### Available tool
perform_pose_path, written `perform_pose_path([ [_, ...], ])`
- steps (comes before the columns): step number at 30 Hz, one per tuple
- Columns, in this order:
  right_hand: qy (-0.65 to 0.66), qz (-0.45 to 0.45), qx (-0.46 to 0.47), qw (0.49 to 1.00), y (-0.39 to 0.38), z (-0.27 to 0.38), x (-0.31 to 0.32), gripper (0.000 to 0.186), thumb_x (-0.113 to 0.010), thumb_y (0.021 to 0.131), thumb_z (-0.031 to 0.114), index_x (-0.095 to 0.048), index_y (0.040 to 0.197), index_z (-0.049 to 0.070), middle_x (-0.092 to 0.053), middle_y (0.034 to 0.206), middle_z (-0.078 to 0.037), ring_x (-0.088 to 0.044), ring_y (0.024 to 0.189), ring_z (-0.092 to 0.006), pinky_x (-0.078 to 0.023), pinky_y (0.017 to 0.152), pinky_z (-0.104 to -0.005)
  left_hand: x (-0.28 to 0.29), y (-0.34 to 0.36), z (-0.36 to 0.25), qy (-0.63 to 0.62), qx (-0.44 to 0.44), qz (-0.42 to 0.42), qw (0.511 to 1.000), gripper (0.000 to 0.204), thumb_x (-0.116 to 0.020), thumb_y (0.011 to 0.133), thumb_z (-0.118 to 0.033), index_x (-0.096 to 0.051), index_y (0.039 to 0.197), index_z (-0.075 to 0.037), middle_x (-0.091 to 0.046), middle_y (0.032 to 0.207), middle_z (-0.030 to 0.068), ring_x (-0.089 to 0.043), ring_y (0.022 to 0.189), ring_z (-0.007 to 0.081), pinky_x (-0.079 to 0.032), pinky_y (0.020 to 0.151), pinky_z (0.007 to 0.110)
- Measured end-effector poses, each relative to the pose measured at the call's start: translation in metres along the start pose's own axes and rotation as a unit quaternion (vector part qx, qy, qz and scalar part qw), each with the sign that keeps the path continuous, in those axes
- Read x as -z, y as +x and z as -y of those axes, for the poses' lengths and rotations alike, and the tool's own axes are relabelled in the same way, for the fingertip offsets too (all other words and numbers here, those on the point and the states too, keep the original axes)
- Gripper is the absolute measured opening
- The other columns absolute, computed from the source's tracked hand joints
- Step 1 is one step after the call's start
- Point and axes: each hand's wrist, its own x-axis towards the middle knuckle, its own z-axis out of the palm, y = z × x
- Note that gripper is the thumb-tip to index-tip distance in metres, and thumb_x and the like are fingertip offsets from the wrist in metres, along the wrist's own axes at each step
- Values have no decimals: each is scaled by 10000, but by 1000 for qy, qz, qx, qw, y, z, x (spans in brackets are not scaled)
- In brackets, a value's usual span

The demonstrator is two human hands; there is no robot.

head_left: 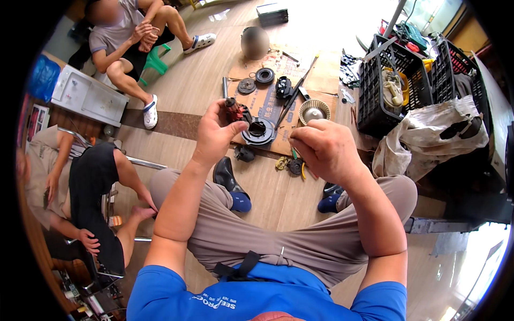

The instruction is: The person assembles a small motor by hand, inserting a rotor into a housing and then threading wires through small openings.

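Observation:
My left hand [210,134] is closed around a small red and black machine part [235,111], held up over the cardboard [251,107]. My right hand [329,142] is raised to the right with thumb and forefinger pinched together; whatever sits between the fingertips is hidden or too small to name. Between the hands lies a round grey and black housing [259,132] with an open centre. Beyond my right hand rests a pale finned fan wheel [315,111]. A black ring [264,76], a dark disc [247,86] and a black moulded part [283,87] are spread farther back.
A long dark rod [296,93] lies across the cardboard. Small parts [293,167] are scattered near my right shoe. Black crates [396,85] and a dirty white sack [428,134] stand at right. Two seated people, one with a white clog [151,112], are at left.

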Motion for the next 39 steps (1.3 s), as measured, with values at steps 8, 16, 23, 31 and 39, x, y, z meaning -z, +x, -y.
perform_pose_path([
  [8, 34, 15, -19, 999, -1, -4, -15, 118, -662, 882, 168, -623, 824, 74, -624, 745, -89, -644, 753, -304, -504, 631, -415, 10, 9, 10, -207, -38, -57, 976, 334, -663, 963, -145, -523, 1226, 6, -632, 1182, 98, -636, 1068, 196, -531, 967, 367],
  [16, 72, 25, -26, 997, -2, -2, -25, 119, -648, 883, 148, -601, 815, 63, -622, 746, -109, -640, 742, -321, -503, 634, -421, 19, 17, 9, -238, -58, -102, 964, 276, -651, 963, -121, -533, 1188, -13, -634, 1169, 103, -650, 1054, 230, -548, 977, 422],
  [23, 84, 25, -24, 996, -1, -5, -29, 124, -641, 881, 130, -578, 803, 57, -608, 737, -122, -634, 747, -334, -499, 636, -427, 22, 22, 7, -241, -64, -100, 963, 264, -632, 974, -150, -539, 1182, -16, -642, 1153, 118, -656, 1046, 254, -556, 973, 438],
  [31, 60, 11, -56, 997, -10, -22, -22, 121, -633, 907, 164, -620, 833, 68, -623, 754, -115, -643, 761, -337, -507, 653, -417, 59, 28, -7, -367, 75, -68, 924, 448, -465, 1032, -399, -504, 1284, -30, -590, 1244, 241, -597, 1166, 377, -502, 1053, 498],
  [39, -46, 87, -121, 988, -19, -68, -14, 151, -675, 871, 208, -688, 815, 68, -656, 776, -158, -647, 770, -360, -510, 681, -449, 54, 19, -9, -433, 61, -17, 899, 405, -446, 1047, -361, -503, 1288, -40, -543, 1326, 260, -527, 1270, 417, -462, 1102, 516],
])
